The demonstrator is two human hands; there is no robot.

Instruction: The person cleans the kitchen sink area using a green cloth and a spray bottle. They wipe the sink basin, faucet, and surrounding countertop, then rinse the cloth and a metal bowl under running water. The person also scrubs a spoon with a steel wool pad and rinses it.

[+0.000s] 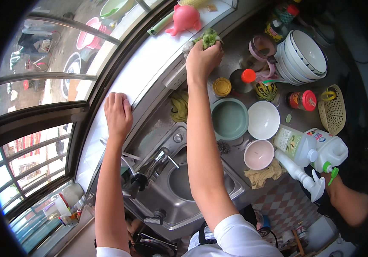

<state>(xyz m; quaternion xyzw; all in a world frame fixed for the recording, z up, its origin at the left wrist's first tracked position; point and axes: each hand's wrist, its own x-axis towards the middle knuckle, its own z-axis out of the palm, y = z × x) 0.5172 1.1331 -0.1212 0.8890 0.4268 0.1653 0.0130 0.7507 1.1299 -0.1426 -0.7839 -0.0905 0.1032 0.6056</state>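
Note:
My left hand (119, 112) rests on the white tiled windowsill (152, 64) beside the window frame, its fingers curled in with no object visible in them. Stretched farther along, my right hand (204, 57) grips a green scrubbing cloth (209, 39) at the sill's inner edge. Something greyish (188, 47) lies against the cloth on its left. Just beyond it on the sill is a pink whale-shaped plastic item (185, 20). A power strip (175, 77) is fixed under the sill, below my right wrist. My right forearm crosses above the steel sink (168, 208) and hides part of its basin.
Bowls, including a green one (230, 119) and a white one (263, 120), crowd the counter with jars, a bowl stack (299, 57) and detergent jugs (296, 144). The faucet (163, 155) rises beside my left forearm. Another person's bare limb (347, 199) shows at right.

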